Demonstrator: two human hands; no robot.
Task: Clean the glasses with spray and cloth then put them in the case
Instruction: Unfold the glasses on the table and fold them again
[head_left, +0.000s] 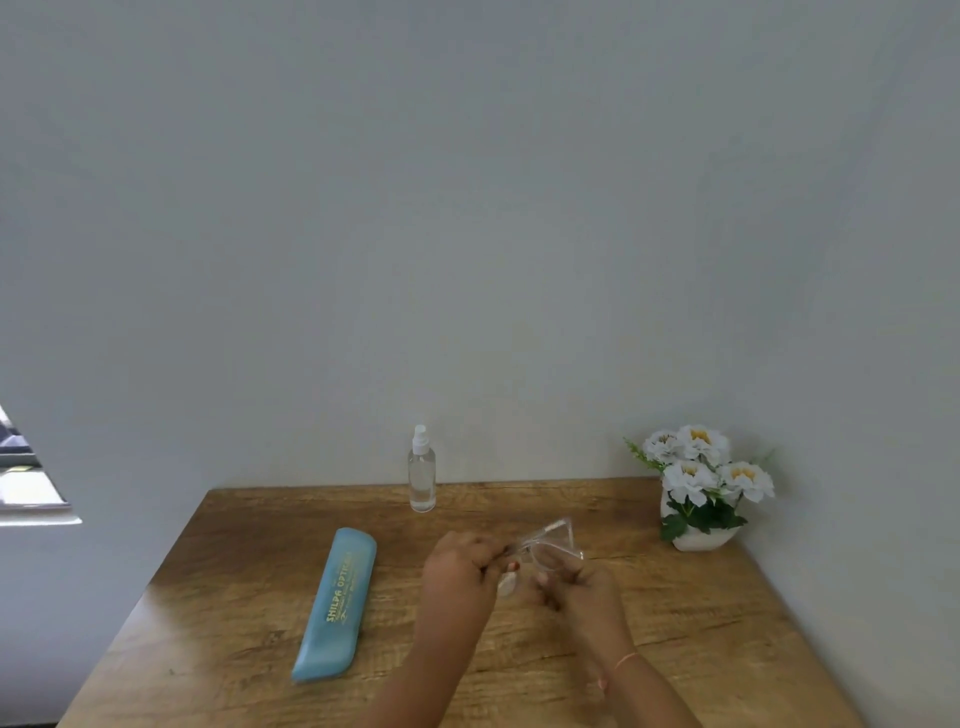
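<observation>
clear-framed glasses (549, 543) held just above the wooden counter (675, 623), lenses tilted up and away, long axis running from near-left to far-right. left hand (457, 569) pinched shut on the frame's left end, a small pale cloth (506, 584) under its fingers. right hand (584, 584) closed on the lower right rim. long light-blue glasses case (335, 605) lies left, closed, lengthwise toward the wall. clear spray bottle (422, 470) upright at the back edge. white flowers in a white pot (698, 486) far right.
</observation>
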